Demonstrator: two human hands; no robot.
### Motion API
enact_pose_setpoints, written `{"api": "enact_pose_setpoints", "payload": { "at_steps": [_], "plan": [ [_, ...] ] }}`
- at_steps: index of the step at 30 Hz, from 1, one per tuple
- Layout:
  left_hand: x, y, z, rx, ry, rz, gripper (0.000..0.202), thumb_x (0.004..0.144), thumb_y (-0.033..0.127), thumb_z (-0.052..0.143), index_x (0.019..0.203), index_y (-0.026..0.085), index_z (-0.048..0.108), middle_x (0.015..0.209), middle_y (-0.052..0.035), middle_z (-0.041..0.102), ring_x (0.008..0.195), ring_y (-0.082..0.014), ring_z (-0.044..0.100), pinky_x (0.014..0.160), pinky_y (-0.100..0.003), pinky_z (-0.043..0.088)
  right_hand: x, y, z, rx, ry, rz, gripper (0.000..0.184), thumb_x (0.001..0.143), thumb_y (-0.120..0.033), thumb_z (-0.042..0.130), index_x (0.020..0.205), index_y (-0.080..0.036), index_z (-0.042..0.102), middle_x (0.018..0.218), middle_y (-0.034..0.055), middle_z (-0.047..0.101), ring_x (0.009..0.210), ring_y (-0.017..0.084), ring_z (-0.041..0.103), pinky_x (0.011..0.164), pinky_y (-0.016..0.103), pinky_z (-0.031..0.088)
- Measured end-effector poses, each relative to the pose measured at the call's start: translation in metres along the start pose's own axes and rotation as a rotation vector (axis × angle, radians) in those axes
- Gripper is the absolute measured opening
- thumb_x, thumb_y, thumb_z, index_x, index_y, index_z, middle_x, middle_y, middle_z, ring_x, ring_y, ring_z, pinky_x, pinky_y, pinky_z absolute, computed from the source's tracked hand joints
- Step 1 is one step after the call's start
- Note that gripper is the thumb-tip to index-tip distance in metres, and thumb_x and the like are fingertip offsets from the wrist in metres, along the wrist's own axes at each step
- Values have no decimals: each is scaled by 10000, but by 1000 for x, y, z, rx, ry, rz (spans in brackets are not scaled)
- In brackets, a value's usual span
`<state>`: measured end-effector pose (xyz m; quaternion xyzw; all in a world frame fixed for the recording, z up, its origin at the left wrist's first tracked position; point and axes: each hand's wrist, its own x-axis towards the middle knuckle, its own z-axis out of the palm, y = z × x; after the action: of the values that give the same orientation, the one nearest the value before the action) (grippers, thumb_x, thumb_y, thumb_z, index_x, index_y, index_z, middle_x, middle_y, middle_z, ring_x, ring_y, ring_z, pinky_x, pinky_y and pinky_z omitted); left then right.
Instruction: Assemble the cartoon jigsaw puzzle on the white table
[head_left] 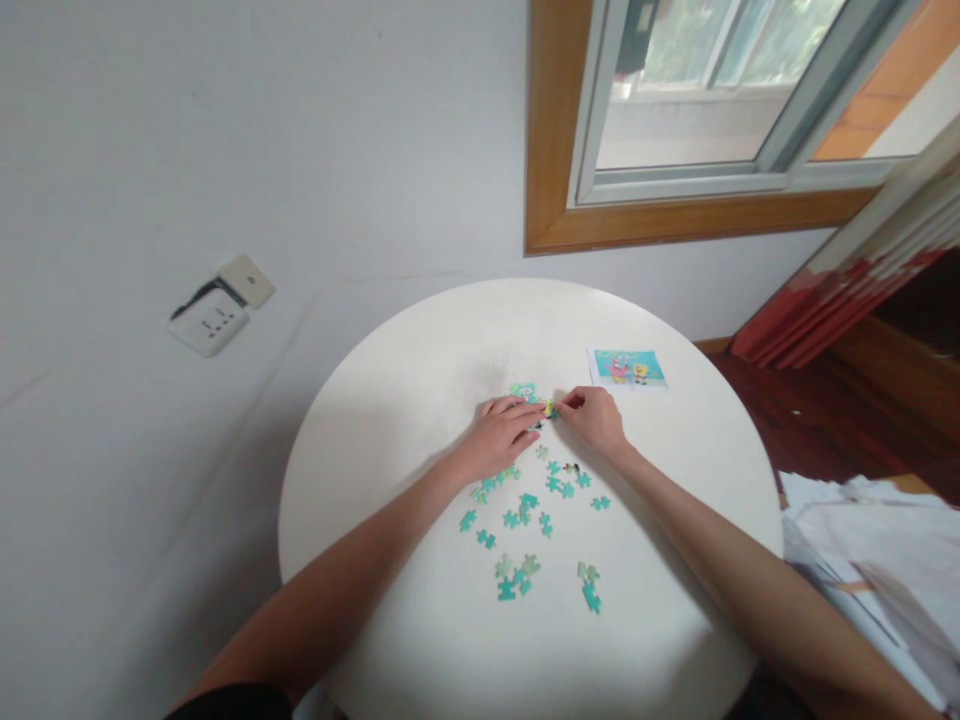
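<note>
My left hand lies flat with its fingers apart over a small joined section of jigsaw puzzle, hiding much of it. Just to its right, my right hand pinches a yellow and teal puzzle piece against that section's right edge. Whether this piece is fitted in, I cannot tell. Several loose teal puzzle pieces are scattered on the table nearer to me, some close together, such as a small cluster at the front. Beyond my right hand lies a picture card with pink and yellow cartoon figures.
A round white table carries the puzzle and stands close to a white wall. On the wall at left is a power socket. A wood-framed window is at the back right, with papers piled beside the table.
</note>
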<state>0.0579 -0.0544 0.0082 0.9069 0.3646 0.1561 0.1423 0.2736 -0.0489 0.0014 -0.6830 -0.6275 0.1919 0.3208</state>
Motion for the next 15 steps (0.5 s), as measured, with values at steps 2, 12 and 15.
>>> {"api": "enact_pose_setpoints", "payload": {
  "at_steps": [2, 12, 15],
  "plan": [
    [0, 0, 0, 0, 5, 1, 408, 1021, 399, 427, 1423, 397, 494, 1475, 35, 528, 1343, -242, 416, 1099, -474, 294, -2, -1, -2, -63, 14, 5, 201, 781, -370, 679, 666, -206, 701, 682, 53, 702, 599, 156, 585, 536, 254, 345],
    [-1, 0, 0, 11, 6, -3, 395, 1017, 396, 442, 1405, 374, 516, 1477, 26, 527, 1343, -236, 418, 1095, -464, 297, 8, 6, -2, -13, 24, -46, 173, 808, -338, 610, 741, -193, 676, 718, 60, 689, 640, 166, 580, 626, 273, 405],
    [-1, 0, 0, 12, -1, -1, 392, 1018, 385, 441, 1401, 361, 523, 1481, 14, 523, 1347, -239, 414, 1092, -467, 301, 19, 17, -7, 167, 66, -110, 252, 841, -252, 436, 818, -160, 669, 779, 77, 690, 700, 176, 599, 706, 306, 454]
  ]
}}
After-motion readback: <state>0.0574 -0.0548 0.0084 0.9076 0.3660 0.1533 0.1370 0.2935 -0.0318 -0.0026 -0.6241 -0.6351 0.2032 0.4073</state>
